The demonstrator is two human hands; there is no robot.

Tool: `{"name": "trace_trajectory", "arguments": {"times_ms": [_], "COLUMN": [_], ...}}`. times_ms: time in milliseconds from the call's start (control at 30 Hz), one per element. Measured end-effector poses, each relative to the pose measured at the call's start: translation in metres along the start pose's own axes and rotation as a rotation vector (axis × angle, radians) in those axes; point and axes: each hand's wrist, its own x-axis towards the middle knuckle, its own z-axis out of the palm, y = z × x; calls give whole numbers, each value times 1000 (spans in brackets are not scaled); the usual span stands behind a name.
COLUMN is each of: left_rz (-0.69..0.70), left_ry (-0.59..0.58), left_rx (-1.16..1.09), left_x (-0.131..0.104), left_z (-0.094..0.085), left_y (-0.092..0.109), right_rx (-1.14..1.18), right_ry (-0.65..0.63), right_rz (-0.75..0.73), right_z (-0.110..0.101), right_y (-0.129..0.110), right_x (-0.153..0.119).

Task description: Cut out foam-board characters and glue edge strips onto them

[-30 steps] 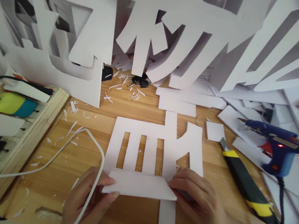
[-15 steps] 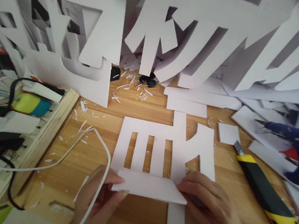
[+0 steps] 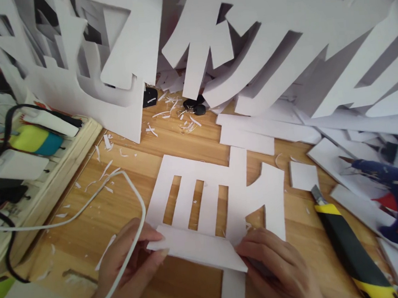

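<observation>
A flat white cut-out board (image 3: 239, 201) with several slots lies on the wooden table. Along its near edge a narrow white strip (image 3: 196, 249) stands tilted against it. My left hand (image 3: 128, 260) pinches the strip's left end between thumb and fingers. At the strip's right end, my right hand (image 3: 275, 264) holds it with bent fingers, its thumb hidden. A white cable (image 3: 143, 208) passes over my left hand.
To the right lie a yellow-black utility knife (image 3: 351, 242), a small white square (image 3: 303, 175) and a blue glue gun (image 3: 391, 184). A power strip with plugs (image 3: 81, 135) stands at the left. Large white cut-out panels (image 3: 265, 70) rise behind, with keys (image 3: 195, 107) and scraps below.
The view has shifted very slightly, so the panels and power strip sit a little further left. Both hands keep their hold on the strip.
</observation>
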Motion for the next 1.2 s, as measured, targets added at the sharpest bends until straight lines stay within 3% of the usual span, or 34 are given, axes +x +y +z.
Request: {"name": "trace_trajectory", "arguments": {"times_ms": [1200], "left_rz": [-24], "left_ry": [12], "left_rx": [-1], "left_x": [3], "left_z": [2], "left_y": [2], "right_rx": [48], "right_ry": [14], "right_rz": [2], "right_z": [2], "right_y": [0], "right_x": [-1]}}
